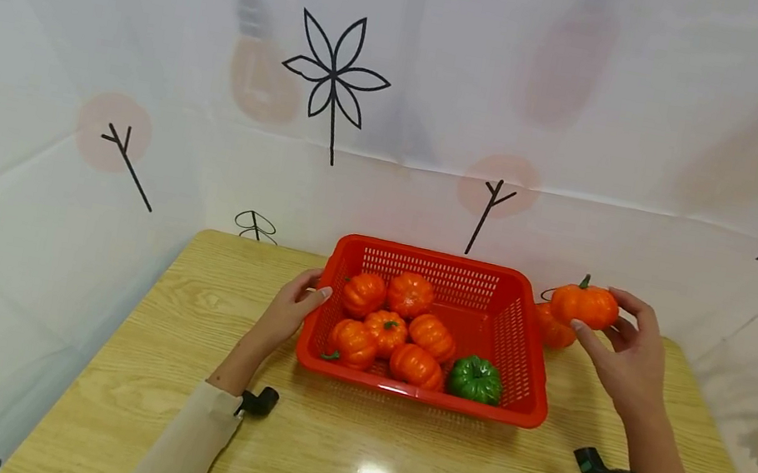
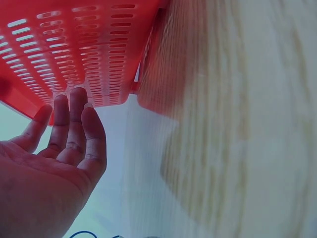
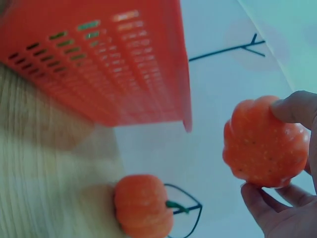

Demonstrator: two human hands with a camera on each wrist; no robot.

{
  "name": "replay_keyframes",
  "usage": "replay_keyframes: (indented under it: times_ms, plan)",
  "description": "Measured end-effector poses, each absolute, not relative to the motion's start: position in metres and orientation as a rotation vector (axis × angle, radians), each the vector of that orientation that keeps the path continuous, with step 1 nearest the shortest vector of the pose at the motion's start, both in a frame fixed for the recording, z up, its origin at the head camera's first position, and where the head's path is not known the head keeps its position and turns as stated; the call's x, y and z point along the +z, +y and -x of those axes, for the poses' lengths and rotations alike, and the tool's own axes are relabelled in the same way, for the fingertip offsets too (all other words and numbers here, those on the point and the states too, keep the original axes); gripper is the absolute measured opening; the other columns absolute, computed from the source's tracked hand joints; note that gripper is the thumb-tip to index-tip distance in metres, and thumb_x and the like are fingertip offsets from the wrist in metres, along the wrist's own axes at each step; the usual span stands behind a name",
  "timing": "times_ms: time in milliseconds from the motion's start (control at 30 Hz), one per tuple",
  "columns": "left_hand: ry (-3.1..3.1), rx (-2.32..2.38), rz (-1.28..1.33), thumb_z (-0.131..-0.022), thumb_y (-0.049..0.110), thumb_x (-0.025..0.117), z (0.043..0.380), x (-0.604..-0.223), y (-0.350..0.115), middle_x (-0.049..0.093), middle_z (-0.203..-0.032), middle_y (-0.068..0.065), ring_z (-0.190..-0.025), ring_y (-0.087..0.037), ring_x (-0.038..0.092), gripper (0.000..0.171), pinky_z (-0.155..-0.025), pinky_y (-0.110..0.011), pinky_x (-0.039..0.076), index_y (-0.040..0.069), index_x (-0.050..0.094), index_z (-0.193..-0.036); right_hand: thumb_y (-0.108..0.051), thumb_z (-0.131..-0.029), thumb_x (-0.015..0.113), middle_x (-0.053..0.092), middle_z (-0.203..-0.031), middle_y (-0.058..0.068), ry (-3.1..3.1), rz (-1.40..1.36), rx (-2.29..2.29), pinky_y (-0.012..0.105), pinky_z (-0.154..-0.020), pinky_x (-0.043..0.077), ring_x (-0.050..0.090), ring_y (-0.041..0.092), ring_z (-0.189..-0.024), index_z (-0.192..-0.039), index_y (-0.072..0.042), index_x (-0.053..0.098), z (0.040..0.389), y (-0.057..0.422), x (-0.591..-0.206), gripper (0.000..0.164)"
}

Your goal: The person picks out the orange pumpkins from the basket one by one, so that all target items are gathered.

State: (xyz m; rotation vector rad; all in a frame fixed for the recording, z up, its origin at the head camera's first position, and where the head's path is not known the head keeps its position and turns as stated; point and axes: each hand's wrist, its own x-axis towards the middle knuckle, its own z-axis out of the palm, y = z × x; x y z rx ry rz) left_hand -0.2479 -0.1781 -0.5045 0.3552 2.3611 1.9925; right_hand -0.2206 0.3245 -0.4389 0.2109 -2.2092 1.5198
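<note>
My right hand (image 1: 631, 361) grips a small orange pumpkin (image 1: 584, 305), stem up, beside the right rim of a red plastic basket (image 1: 419, 397). In the right wrist view the underside of the held pumpkin (image 3: 265, 144) faces the camera, with thumb and fingers on opposite sides. Another orange pumpkin (image 1: 553, 328) sits on the table behind it, close to the basket. My left hand (image 1: 290, 310) is at the basket's left rim, thumb over the edge; in the left wrist view its fingers (image 2: 77, 119) reach along the slotted outer wall. Inside lie several orange pumpkins (image 1: 385, 332) and a green pumpkin (image 1: 476, 379).
The basket stands toward the back of a wood-grain table (image 1: 279, 456). Behind and at the sides hangs a white cloth (image 1: 454, 72) with printed flowers and twigs. Each wrist wears a black camera mount (image 1: 260, 402).
</note>
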Motion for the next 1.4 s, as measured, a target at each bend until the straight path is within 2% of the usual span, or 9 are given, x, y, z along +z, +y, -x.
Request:
replay_keyframes:
  times_ms: [200,400,633,767,967,1100,1200,1300,1400]
  plan:
    - [2.349,1.994,-0.366,-0.11,0.03,0.059,0.248,-0.504,-0.179,0.06,-0.137,-0.02,-0.114,-0.033,0.065,0.048,-0.09,-0.033,0.061,0.011,0.052,-0.153,0.003,-0.095,0.076,0.047,-0.138,-0.015,-2.245,-0.076,1.482,0.005,-0.092,0.048,0.057,0.001,-0.114,-0.153,-0.003,0.04,0.226,0.338,-0.448,0.068]
    - [2.333,2.002,-0.377,-0.11,0.03,0.059,0.247,-0.503,-0.179,0.06,-0.138,-0.02,-0.114,-0.035,0.065,0.047,-0.088,-0.033,0.062,0.011,0.052,-0.153,-0.002,-0.096,0.075,0.041,-0.135,-0.016,-2.257,0.0,1.492,0.005,-0.089,0.049,0.056,0.0,-0.111,-0.15,-0.012,0.037,0.228,0.351,-0.457,0.067]
    - [2.334,2.001,-0.367,-0.11,0.029,0.058,0.248,-0.502,-0.179,0.06,-0.138,-0.022,-0.115,-0.035,0.064,0.048,-0.088,-0.032,0.061,0.009,0.051,-0.153,-0.005,-0.096,0.075,0.039,-0.135,-0.016,-2.287,0.072,1.413,0.003,-0.09,0.046,0.054,-0.001,-0.108,-0.155,-0.009,0.037,0.235,0.366,-0.47,0.07]
    - [2.334,1.998,-0.35,-0.11,0.029,0.058,0.247,-0.503,-0.179,0.06,-0.139,-0.022,-0.116,-0.035,0.064,0.049,-0.089,-0.032,0.061,0.008,0.05,-0.154,-0.005,-0.095,0.076,0.039,-0.136,-0.016,-2.28,0.094,1.346,0.004,-0.093,0.045,0.052,-0.001,-0.107,-0.156,-0.006,0.044,0.238,0.37,-0.476,0.069]
    - [2.332,2.006,-0.353,-0.11,0.027,0.057,0.246,-0.503,-0.178,0.06,-0.136,-0.023,-0.113,-0.032,0.065,0.048,-0.088,-0.032,0.061,0.008,0.051,-0.154,-0.009,-0.095,0.077,0.04,-0.133,-0.014,-2.294,0.159,1.315,0.005,-0.093,0.046,0.051,-0.001,-0.104,-0.151,-0.002,0.048,0.241,0.376,-0.482,0.064]
    - [2.329,2.014,-0.361,-0.11,0.028,0.058,0.247,-0.505,-0.178,0.06,-0.138,-0.022,-0.112,-0.029,0.065,0.047,-0.088,-0.032,0.061,0.008,0.052,-0.153,-0.014,-0.095,0.078,0.043,-0.13,-0.008,-2.337,0.231,1.3,0.005,-0.089,0.047,0.05,-0.001,-0.098,-0.147,0.0,0.043,0.245,0.381,-0.487,0.064]
    - [2.334,2.01,-0.366,-0.11,0.029,0.058,0.248,-0.507,-0.179,0.06,-0.139,-0.02,-0.112,-0.028,0.065,0.048,-0.089,-0.033,0.061,0.008,0.052,-0.153,-0.015,-0.095,0.077,0.044,-0.135,0.004,-2.379,0.272,1.276,0.006,-0.086,0.045,0.046,0.0,-0.099,-0.147,0.002,0.04,0.249,0.386,-0.493,0.066]
    - [2.336,2.009,-0.371,-0.11,0.03,0.059,0.248,-0.506,-0.179,0.06,-0.139,-0.02,-0.114,-0.03,0.064,0.049,-0.09,-0.034,0.061,0.009,0.051,-0.153,-0.017,-0.095,0.077,0.042,-0.142,0.015,-2.415,0.309,1.245,0.008,-0.085,0.043,0.045,0.005,-0.102,-0.148,0.004,0.038,0.254,0.388,-0.5,0.069]
    - [2.332,2.014,-0.375,-0.11,0.03,0.059,0.247,-0.505,-0.179,0.06,-0.138,-0.02,-0.115,-0.032,0.064,0.048,-0.09,-0.035,0.061,0.01,0.052,-0.153,-0.018,-0.096,0.076,0.041,-0.147,0.019,-2.452,0.337,1.215,0.012,-0.087,0.042,0.046,0.014,-0.109,-0.15,0.004,0.036,0.258,0.391,-0.506,0.071]
